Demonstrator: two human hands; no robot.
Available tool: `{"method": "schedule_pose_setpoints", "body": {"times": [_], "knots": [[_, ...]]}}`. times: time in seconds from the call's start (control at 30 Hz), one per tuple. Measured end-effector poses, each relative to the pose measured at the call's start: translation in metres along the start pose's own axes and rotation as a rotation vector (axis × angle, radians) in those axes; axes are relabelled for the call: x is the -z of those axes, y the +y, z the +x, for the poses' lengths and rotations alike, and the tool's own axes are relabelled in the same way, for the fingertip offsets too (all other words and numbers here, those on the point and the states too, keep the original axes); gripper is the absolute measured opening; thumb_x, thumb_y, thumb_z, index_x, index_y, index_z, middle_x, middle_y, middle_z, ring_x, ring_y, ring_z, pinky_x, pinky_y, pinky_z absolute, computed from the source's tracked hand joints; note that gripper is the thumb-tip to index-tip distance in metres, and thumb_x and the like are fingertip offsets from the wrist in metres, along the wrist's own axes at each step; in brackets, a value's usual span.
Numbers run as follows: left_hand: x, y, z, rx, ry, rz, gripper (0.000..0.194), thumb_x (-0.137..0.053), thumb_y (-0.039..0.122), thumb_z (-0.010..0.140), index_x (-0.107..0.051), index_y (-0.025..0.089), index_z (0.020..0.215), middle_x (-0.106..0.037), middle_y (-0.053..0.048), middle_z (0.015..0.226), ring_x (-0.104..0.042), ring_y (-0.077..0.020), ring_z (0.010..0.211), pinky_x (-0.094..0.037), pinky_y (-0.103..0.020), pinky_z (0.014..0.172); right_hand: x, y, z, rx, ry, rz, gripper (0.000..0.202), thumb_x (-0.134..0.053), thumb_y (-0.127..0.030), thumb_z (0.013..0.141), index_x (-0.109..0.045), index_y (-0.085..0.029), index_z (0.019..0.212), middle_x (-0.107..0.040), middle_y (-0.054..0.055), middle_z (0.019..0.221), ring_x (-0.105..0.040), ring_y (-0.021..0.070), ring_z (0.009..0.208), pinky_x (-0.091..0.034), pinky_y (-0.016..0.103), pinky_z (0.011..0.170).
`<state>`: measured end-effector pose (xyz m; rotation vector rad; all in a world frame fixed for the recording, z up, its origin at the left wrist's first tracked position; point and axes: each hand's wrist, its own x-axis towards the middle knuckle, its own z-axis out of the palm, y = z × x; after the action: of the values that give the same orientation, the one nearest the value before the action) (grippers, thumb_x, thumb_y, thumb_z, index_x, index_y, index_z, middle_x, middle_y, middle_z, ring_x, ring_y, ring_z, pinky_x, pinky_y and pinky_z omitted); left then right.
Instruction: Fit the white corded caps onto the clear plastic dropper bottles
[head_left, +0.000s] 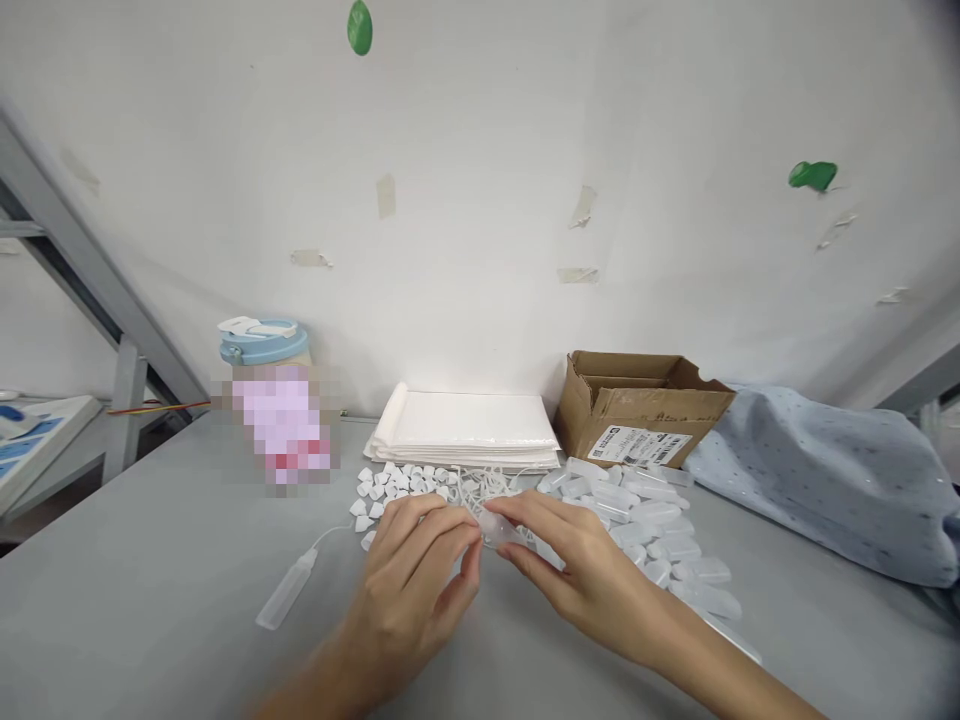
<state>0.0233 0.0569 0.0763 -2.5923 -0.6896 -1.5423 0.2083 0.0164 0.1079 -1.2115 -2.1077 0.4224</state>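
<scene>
My right hand (574,550) is closed around a small translucent plastic tube (504,530), thumb below and fingers above. At the tube's left end, my left hand (420,570) is closed in a pinch; its fingers hide whatever lies between them. Just beyond my hands is a heap of white cords (480,487). Several small white cone-shaped caps (401,480) are scattered behind my left hand. A pile of similar translucent tubes (652,515) spreads out beside my right hand. One tube with a cap and cord (287,592) lies apart, left of my left hand.
A stack of white padded sheets or bags (472,425) lies against the wall, beside an open cardboard box (645,405). Bluish-grey cloth (817,480) covers the right side of the grey table (172,560). A blue-lidded container (264,343) stands at back left, behind a pixelated patch.
</scene>
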Motion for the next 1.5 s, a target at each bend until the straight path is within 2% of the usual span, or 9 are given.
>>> {"method": "schedule_pose_setpoints", "body": {"times": [0.23,0.4,0.57,0.7,0.83,0.93,1.1,1.27,1.5], "knots": [[0.001,0.003,0.005,0.131,0.039,-0.143,0.02,-0.056,0.002,0.082,-0.061,0.019,0.091,-0.066,-0.004,0.083,-0.056,-0.0181,0.081,-0.047,-0.035,0.072,-0.006,0.003,-0.002,0.007,0.074,0.048,0.028,-0.054,-0.012,0.087,-0.056,-0.018,0.115,-0.067,0.008,0.097,-0.064,0.0188,0.086,-0.052,0.031,0.072],[0.001,0.002,0.009,0.167,0.032,-0.164,0.019,-0.057,0.004,0.082,-0.063,0.019,0.093,-0.066,-0.003,0.083,-0.056,-0.0174,0.08,-0.048,-0.032,0.069,-0.009,-0.002,-0.001,-0.104,0.099,0.14,0.023,-0.055,-0.017,0.086,-0.06,-0.017,0.109,-0.069,0.006,0.089,-0.063,0.019,0.081,-0.052,0.033,0.073],[0.0,0.001,0.008,0.149,0.038,-0.152,0.024,-0.058,0.004,0.082,-0.062,0.019,0.1,-0.066,-0.005,0.089,-0.056,-0.0187,0.086,-0.049,-0.033,0.073,-0.007,-0.008,0.003,-0.335,0.027,0.546,0.026,-0.052,-0.024,0.088,-0.06,-0.017,0.112,-0.069,0.009,0.102,-0.065,0.0205,0.091,-0.052,0.037,0.081],[0.0,0.004,0.007,0.131,0.001,-0.161,0.028,-0.058,0.006,0.082,-0.059,0.019,0.107,-0.066,-0.006,0.097,-0.055,-0.0199,0.093,-0.049,-0.034,0.078,-0.006,-0.009,0.007,-0.37,-0.039,0.884,0.023,-0.054,-0.028,0.089,-0.062,-0.019,0.109,-0.069,0.008,0.102,-0.064,0.0192,0.096,-0.048,0.036,0.089],[0.001,0.005,0.005,0.112,-0.04,-0.147,0.032,-0.06,0.01,0.082,-0.054,0.016,0.113,-0.065,-0.007,0.102,-0.053,-0.021,0.097,-0.048,-0.036,0.083,-0.008,-0.008,0.008,-0.402,-0.066,1.04,0.022,-0.058,-0.028,0.087,-0.064,-0.018,0.106,-0.069,0.007,0.095,-0.064,0.0192,0.093,-0.047,0.036,0.087],[0.001,0.002,0.001,0.078,-0.137,-0.103,0.041,-0.063,0.02,0.083,-0.049,0.014,0.121,-0.061,-0.011,0.11,-0.05,-0.0243,0.105,-0.047,-0.04,0.088,-0.011,-0.007,0.007,-0.41,-0.077,1.112,0.019,-0.059,-0.026,0.086,-0.065,-0.017,0.102,-0.068,0.006,0.086,-0.064,0.0187,0.089,-0.047,0.033,0.083],[0.001,-0.006,-0.001,0.032,-0.219,-0.047,0.051,-0.066,0.03,0.082,-0.046,0.01,0.124,-0.059,-0.014,0.113,-0.047,-0.0268,0.109,-0.047,-0.041,0.09,-0.015,-0.004,0.006,-0.48,0.008,1.064,0.022,-0.065,-0.032,0.081,-0.061,-0.017,0.096,-0.064,0.004,0.087,-0.061,0.0168,0.081,-0.046,0.034,0.081],[0.002,-0.005,0.0,-0.091,-0.13,0.061,0.042,-0.068,0.018,0.081,-0.051,0.007,0.117,-0.062,-0.014,0.107,-0.05,-0.0266,0.106,-0.046,-0.041,0.088,-0.018,-0.003,0.005,-0.522,0.165,0.85,0.03,-0.071,-0.039,0.074,-0.059,-0.018,0.091,-0.059,0.001,0.084,-0.054,0.0148,0.08,-0.046,0.028,0.073],[-0.004,0.002,-0.003,-0.063,-0.055,0.033,0.038,-0.067,0.009,0.079,-0.054,0.007,0.114,-0.063,-0.014,0.105,-0.052,-0.025,0.104,-0.047,-0.041,0.088,-0.018,-0.009,0.003,-0.512,0.21,0.733,0.029,-0.071,-0.039,0.074,-0.059,-0.02,0.092,-0.057,0.001,0.083,-0.054,0.0156,0.081,-0.048,0.027,0.069]]}}
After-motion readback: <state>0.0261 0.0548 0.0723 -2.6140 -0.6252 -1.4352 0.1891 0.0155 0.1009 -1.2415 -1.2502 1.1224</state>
